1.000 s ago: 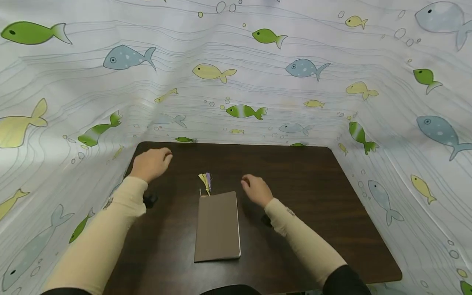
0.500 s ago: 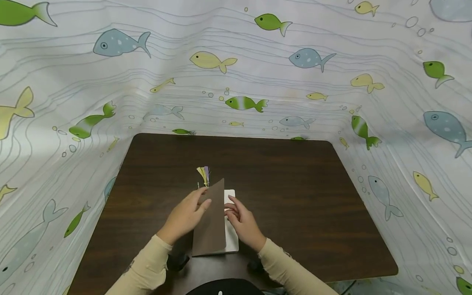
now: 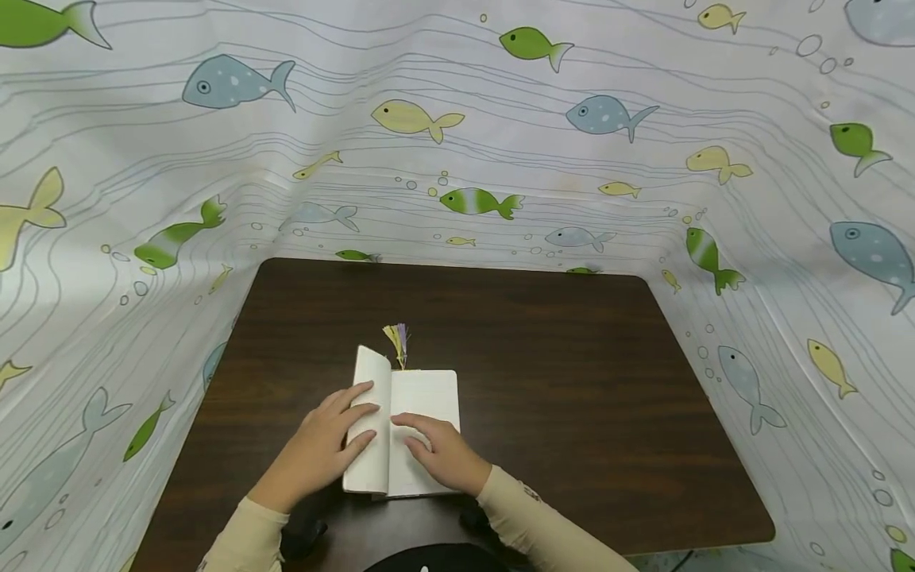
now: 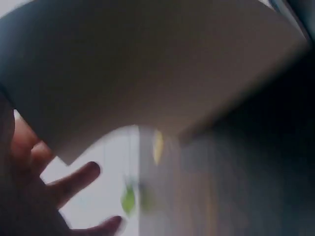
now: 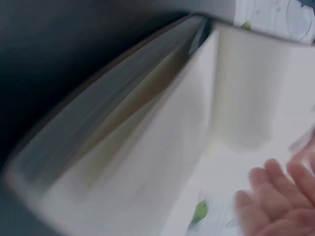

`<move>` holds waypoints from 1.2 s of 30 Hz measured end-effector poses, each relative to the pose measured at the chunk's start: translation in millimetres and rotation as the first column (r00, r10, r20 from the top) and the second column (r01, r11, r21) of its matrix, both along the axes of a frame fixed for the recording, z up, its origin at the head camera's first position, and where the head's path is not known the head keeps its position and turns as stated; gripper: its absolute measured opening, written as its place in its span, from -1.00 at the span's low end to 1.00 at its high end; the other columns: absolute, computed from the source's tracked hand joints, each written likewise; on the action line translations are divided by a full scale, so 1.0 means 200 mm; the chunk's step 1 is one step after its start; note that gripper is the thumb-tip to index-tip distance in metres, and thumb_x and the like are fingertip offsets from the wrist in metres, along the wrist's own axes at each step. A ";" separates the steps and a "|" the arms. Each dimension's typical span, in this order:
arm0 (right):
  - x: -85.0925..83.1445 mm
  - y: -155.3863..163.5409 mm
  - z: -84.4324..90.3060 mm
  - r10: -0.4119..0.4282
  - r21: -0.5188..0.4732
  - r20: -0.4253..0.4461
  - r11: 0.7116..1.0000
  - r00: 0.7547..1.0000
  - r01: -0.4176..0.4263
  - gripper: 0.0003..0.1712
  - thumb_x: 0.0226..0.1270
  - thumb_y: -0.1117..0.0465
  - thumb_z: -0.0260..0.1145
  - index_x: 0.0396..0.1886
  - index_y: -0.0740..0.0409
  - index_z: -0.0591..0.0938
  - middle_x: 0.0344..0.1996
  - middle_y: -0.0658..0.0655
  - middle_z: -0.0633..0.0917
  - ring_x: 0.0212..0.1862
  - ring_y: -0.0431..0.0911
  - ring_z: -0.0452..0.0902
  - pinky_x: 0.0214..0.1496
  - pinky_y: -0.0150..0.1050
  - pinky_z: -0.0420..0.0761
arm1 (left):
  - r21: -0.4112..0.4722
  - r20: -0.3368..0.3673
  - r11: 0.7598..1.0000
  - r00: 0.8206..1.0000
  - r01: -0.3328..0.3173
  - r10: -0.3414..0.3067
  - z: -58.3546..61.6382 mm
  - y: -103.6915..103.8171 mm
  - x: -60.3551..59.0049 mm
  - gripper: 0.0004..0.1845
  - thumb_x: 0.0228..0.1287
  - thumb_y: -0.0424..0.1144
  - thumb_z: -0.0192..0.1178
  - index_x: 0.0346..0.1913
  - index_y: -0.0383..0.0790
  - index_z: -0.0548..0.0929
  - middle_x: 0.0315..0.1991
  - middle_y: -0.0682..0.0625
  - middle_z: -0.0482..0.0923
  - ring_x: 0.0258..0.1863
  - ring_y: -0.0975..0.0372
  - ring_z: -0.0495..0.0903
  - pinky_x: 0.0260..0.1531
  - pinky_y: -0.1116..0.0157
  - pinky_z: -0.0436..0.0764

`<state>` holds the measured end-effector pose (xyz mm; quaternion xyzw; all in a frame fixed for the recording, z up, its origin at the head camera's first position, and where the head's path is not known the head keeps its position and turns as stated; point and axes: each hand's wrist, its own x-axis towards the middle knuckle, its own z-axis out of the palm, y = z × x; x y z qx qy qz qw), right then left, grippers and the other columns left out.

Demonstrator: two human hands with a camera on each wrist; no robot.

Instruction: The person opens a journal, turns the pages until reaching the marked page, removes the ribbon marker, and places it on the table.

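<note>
An open notebook [image 3: 426, 429] with blank white pages and a brown-grey cover lies near the table's front edge. Its left part [image 3: 368, 445] is raised at a tilt. My left hand [image 3: 322, 445] rests on that raised part, fingers spread and nearly straight. In the left wrist view the brown cover [image 4: 147, 73] looms large beside the fingers [image 4: 76, 182]. My right hand [image 3: 443, 453] is over the right page, its fingers loosely bent. The right wrist view shows fanned pages [image 5: 142, 167] and the right fingers [image 5: 280, 196], blurred. Neither hand visibly pinches anything.
Yellow and purple tassels [image 3: 396, 340] stick out beyond the notebook's top edge. The dark wooden table [image 3: 572, 397] is enclosed by a white fish-print curtain [image 3: 500, 159] at the back and sides. A dark rounded shape [image 3: 436, 558] sits at the bottom edge.
Both hands came in from apart to the closed notebook. The cover swung up and left, and the notebook now lies open at white pages. The left hand has shifted left with the turned part.
</note>
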<state>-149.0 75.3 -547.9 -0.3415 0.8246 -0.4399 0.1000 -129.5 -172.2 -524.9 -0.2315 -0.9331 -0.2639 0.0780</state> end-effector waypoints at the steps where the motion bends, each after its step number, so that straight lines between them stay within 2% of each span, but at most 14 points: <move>1: -0.01 0.03 -0.02 -0.013 0.045 -0.013 0.999 1.000 0.014 -0.57 0.59 0.31 0.14 0.38 0.23 0.50 0.37 0.15 0.53 0.42 -0.02 0.40 0.42 -0.14 0.40 | -0.003 0.019 1.000 1.000 -0.010 0.010 -0.02 -0.04 0.01 -0.58 0.39 -0.08 0.32 0.24 -0.10 0.65 0.48 -0.06 0.32 0.37 -0.11 0.35 -0.02 -0.39 0.48; 5: -0.02 0.15 -0.09 -0.056 0.236 -0.030 0.970 0.998 0.062 -0.47 0.53 0.19 0.27 0.41 0.24 0.46 0.46 0.20 0.42 0.50 0.05 0.28 0.48 0.00 0.31 | -0.007 0.052 0.999 0.997 -0.050 0.051 -0.09 -0.19 0.05 -0.54 0.38 -0.08 0.33 0.29 -0.06 0.61 0.50 -0.07 0.28 0.37 -0.16 0.30 -0.08 -0.49 0.42; 9: -0.03 0.25 -0.15 -0.035 0.429 -0.016 0.902 0.999 0.039 -0.08 0.31 -0.04 0.44 0.54 0.19 0.30 0.58 0.17 0.20 0.59 0.07 0.05 0.51 0.19 0.16 | 0.031 0.070 0.997 0.995 -0.070 0.068 -0.16 -0.28 0.10 -0.49 0.35 -0.05 0.36 0.30 -0.09 0.59 0.49 -0.15 0.28 0.33 -0.23 0.31 -0.08 -0.52 0.38; 13: -0.01 0.29 -0.18 -0.005 0.521 -0.023 0.854 1.000 0.016 0.22 0.06 -0.19 0.52 0.62 0.13 0.15 0.64 0.10 0.04 0.62 0.10 -0.12 0.49 0.35 0.05 | 0.058 0.100 0.995 0.992 -0.085 0.079 -0.20 -0.31 0.12 -0.45 0.34 0.00 0.36 0.32 -0.10 0.56 0.50 -0.19 0.26 0.32 -0.29 0.30 -0.06 -0.53 0.37; 17: 0.01 0.28 -0.19 -0.020 0.539 -0.080 0.840 0.997 0.061 0.22 0.02 -0.21 0.50 0.61 0.13 0.18 0.63 0.10 0.06 0.62 0.15 -0.11 0.46 0.44 -0.04 | 0.074 0.092 0.994 0.993 -0.086 0.079 -0.21 -0.30 0.11 -0.46 0.33 -0.01 0.37 0.31 -0.11 0.57 0.50 -0.20 0.26 0.32 -0.29 0.31 -0.04 -0.49 0.40; 20: 0.02 0.28 -0.19 -0.019 0.541 -0.186 0.833 0.982 0.118 0.08 0.10 -0.20 0.46 0.56 0.14 0.31 0.59 0.15 0.18 0.59 0.19 -0.01 0.42 0.49 -0.01 | 0.081 0.086 0.993 0.993 -0.084 0.077 -0.21 -0.30 0.11 -0.47 0.33 -0.02 0.37 0.29 -0.13 0.58 0.50 -0.21 0.26 0.31 -0.29 0.31 -0.02 -0.46 0.41; 22: 0.03 0.28 -0.20 -0.021 0.532 -0.277 0.829 0.961 0.172 -0.03 0.14 -0.19 0.45 0.49 0.14 0.41 0.56 0.18 0.25 0.57 0.20 0.06 0.39 0.50 0.04 | 0.085 0.092 0.993 0.993 -0.085 0.077 -0.22 -0.29 0.11 -0.47 0.33 -0.03 0.37 0.29 -0.14 0.58 0.51 -0.20 0.25 0.32 -0.28 0.31 0.00 -0.45 0.42; 25: 0.04 0.27 -0.19 -0.057 0.485 -0.394 0.835 0.917 0.260 -0.11 0.12 -0.14 0.51 0.40 0.15 0.51 0.53 0.24 0.28 0.55 0.21 0.13 0.36 0.48 0.16 | 0.098 0.095 0.992 0.993 -0.083 0.073 -0.24 -0.28 0.11 -0.48 0.34 -0.03 0.37 0.29 -0.14 0.59 0.51 -0.20 0.24 0.32 -0.27 0.31 0.01 -0.44 0.41; 27: 0.05 0.26 -0.18 -0.092 0.439 -0.433 0.848 0.896 0.299 -0.06 0.07 -0.06 0.57 0.43 0.19 0.47 0.54 0.29 0.24 0.54 0.23 0.14 0.35 0.46 0.22 | 0.107 0.088 0.991 0.994 -0.075 0.066 -0.24 -0.27 0.11 -0.48 0.36 -0.05 0.35 0.31 -0.15 0.57 0.51 -0.20 0.24 0.31 -0.29 0.31 0.00 -0.45 0.41; 28: 0.05 0.26 -0.17 -0.112 0.415 -0.434 0.856 0.894 0.308 0.00 0.06 -0.01 0.59 0.47 0.22 0.40 0.55 0.32 0.21 0.54 0.24 0.12 0.35 0.44 0.24 | 0.112 0.084 0.991 0.995 -0.070 0.061 -0.24 -0.27 0.11 -0.49 0.38 -0.07 0.33 0.32 -0.16 0.56 0.51 -0.21 0.24 0.31 -0.30 0.31 -0.01 -0.46 0.40; 31: 0.07 0.22 -0.13 -0.162 0.318 -0.372 0.903 0.914 0.290 0.22 0.05 0.14 0.62 0.58 0.32 0.10 0.54 0.40 0.18 0.54 0.25 0.12 0.37 0.37 0.28 | 0.154 0.080 0.987 0.996 -0.054 0.042 -0.23 -0.27 0.12 -0.54 0.51 -0.16 0.17 0.36 -0.23 0.50 0.51 -0.24 0.23 0.30 -0.31 0.31 -0.04 -0.49 0.38; 33: 0.07 0.20 -0.09 -0.162 0.232 -0.265 0.946 0.950 0.226 0.31 0.10 0.22 0.59 0.62 0.33 -0.10 0.53 0.39 0.20 0.53 0.21 0.14 0.40 0.27 0.29 | 0.189 0.076 0.981 0.997 -0.047 0.033 -0.22 -0.27 0.13 -0.57 0.60 -0.19 0.02 0.40 -0.28 0.45 0.51 -0.26 0.22 0.30 -0.30 0.31 -0.06 -0.52 0.37; 35: 0.08 0.17 -0.06 -0.110 0.131 -0.120 0.983 0.987 0.125 0.30 0.20 0.28 0.53 0.63 0.28 -0.23 0.54 0.34 0.23 0.54 0.14 0.16 0.45 0.14 0.29 | 0.235 0.079 0.971 0.996 -0.045 0.027 -0.21 -0.27 0.14 -0.56 0.67 -0.19 -0.14 0.43 -0.32 0.41 0.51 -0.27 0.22 0.30 -0.30 0.31 -0.06 -0.52 0.35; 36: 0.09 0.15 -0.04 -0.065 0.089 -0.057 0.994 0.996 0.070 0.27 0.26 0.29 0.49 0.63 0.26 -0.25 0.54 0.32 0.24 0.53 0.13 0.19 0.46 0.07 0.31 | 0.259 0.085 0.965 0.996 -0.045 0.024 -0.20 -0.27 0.15 -0.54 0.69 -0.18 -0.20 0.44 -0.34 0.38 0.51 -0.28 0.22 0.31 -0.32 0.30 -0.04 -0.53 0.32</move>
